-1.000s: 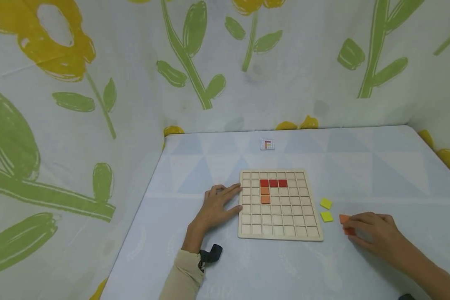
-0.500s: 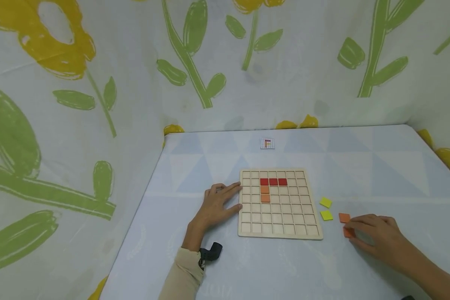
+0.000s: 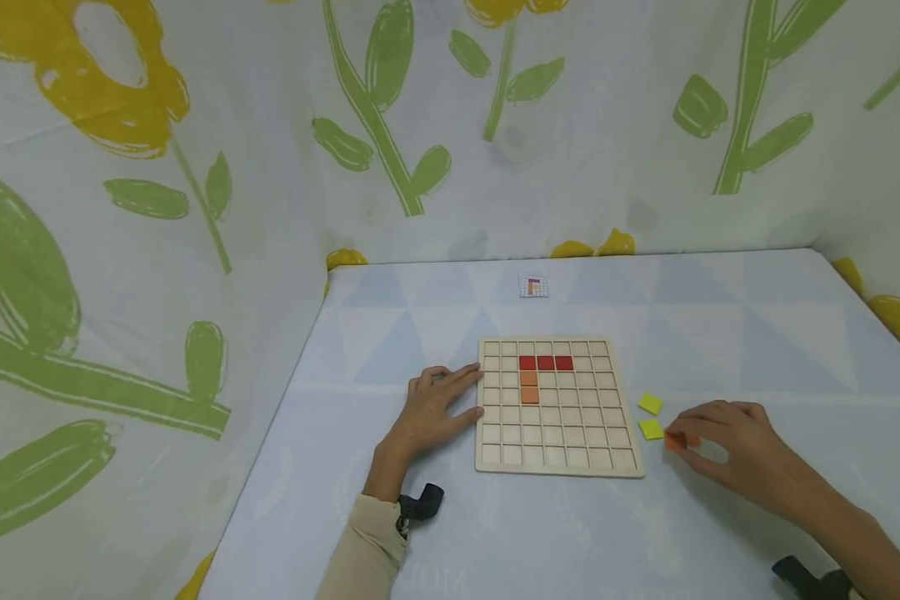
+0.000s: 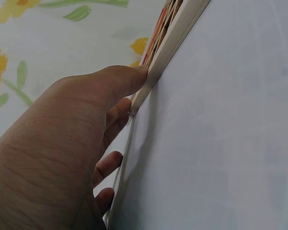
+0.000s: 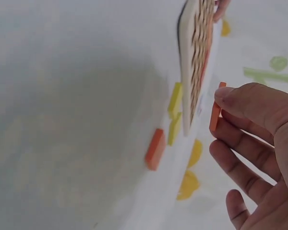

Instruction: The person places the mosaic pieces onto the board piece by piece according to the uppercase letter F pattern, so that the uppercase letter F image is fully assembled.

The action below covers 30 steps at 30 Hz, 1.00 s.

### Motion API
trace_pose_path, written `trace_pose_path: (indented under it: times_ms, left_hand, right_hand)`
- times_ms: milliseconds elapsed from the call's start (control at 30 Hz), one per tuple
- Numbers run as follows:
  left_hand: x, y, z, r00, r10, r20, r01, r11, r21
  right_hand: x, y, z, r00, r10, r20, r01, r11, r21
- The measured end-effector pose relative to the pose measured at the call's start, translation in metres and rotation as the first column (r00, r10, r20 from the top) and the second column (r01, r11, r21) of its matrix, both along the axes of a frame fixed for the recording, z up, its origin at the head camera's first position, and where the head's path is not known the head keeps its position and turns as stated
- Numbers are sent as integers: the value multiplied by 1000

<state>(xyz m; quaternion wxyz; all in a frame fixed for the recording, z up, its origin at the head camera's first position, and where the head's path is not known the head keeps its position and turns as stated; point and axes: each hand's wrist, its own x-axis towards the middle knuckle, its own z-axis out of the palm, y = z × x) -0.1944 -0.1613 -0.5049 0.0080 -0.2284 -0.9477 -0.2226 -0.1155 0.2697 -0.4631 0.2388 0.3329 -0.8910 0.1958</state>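
Note:
My right hand (image 3: 742,450) pinches an orange square tile (image 5: 215,116) between thumb and fingers, raised above the table in the right wrist view. Behind those fingers lies another orange tile (image 5: 155,151), partly hidden in the head view. My left hand (image 3: 429,417) touches the left edge of a wooden grid board (image 3: 562,436) with extended fingers and thumb. In the left wrist view the thumb (image 4: 127,81) meets the board's side. A row of three red tiles (image 3: 545,362) sits in the grid, with two orange tiles (image 3: 529,387) in a column below its left end.
Two yellow tiles (image 3: 650,404) lie just right of the board, close to the right hand. A small card (image 3: 533,287) with a printed grid pattern lies toward the table's far edge. Floral cloth (image 3: 592,167) hangs behind and to the sides.
My right hand has lifted an orange tile off the table and moved it left and slightly away, over the other orange tile. The left hand stays at the board's edge.

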Motion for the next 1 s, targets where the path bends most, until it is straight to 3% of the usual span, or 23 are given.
trace_pose_path:
  times_ms: [467, 1000]
  left_hand:
    - [-1, 0, -1, 1000, -1, -6, 1, 1000, -1]
    - [-2, -1, -2, 1000, -26, -1, 26, 1000, 2]
  right_hand:
    - [-32, -40, 21, 993, 122, -4, -122, 992, -15]
    - [-42, -69, 33, 990, 105, 95, -108, 994, 31]
